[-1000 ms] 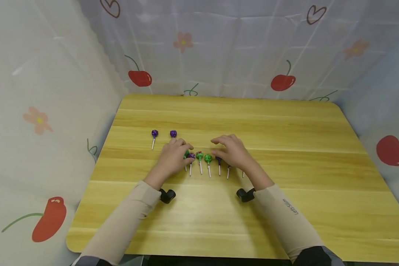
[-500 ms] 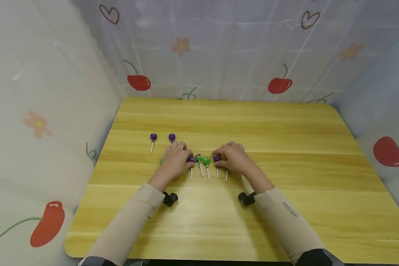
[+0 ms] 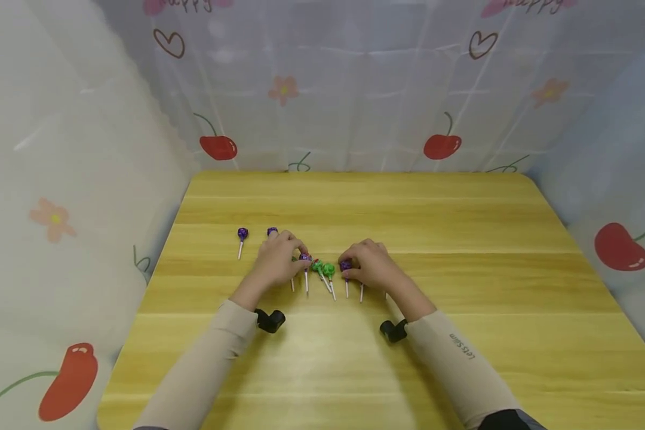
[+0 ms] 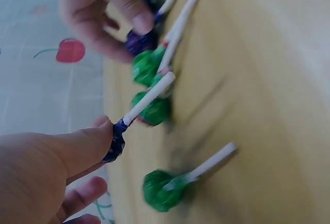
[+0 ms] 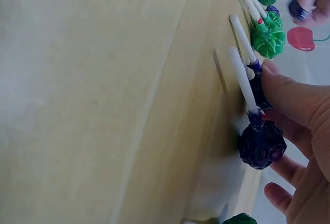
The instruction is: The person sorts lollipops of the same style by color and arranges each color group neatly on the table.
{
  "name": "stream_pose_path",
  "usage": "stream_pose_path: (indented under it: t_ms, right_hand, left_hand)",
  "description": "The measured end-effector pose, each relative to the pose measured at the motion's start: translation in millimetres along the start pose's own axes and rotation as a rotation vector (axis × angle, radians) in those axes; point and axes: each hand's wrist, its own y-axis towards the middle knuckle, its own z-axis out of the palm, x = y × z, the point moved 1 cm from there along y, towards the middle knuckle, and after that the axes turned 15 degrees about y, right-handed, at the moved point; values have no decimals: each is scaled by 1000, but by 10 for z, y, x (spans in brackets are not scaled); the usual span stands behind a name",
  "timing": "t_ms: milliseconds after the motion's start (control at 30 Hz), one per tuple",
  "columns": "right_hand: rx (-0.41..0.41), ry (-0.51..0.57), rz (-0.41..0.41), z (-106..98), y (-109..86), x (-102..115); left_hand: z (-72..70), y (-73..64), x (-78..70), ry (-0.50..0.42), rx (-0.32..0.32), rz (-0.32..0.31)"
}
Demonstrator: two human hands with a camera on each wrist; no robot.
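My left hand pinches a purple-wrapped lollipop by its head between thumb and fingers; in the left wrist view its white stick points up and away from the thumb. To the right, my right hand pinches another purple lollipop. Between the hands lie two green lollipops, one with red on its wrapper and one plain green, their sticks close together. A green lollipop lies beside my left hand. Another purple lollipop is beside my right fingers, mostly hidden from the head view.
At the back left of the wooden table, a purple lollipop lies apart; another shows just behind my left hand. In the right wrist view a green wrapper peeks in at the bottom. A printed curtain surrounds the table.
Both hands have closed in on purple lollipops and now pinch them. The two green lollipops between them have come closer together, sticks converging. The head view has tilted upward.
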Motion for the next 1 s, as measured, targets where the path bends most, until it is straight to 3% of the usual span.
stream_pose_path:
  t_ms: [300,667,1000]
  right_hand:
    - [-7,-5,-17,33,-2,8]
    - [-8,19,-12,26,-7,-34]
    - [-7,2,-10,8,-20,-70]
  left_hand:
    - [-129,341,162,-70,-14,-118]
    - [31,602,175,6,-31,-128]
    - [151,694,174,71,-25,-150]
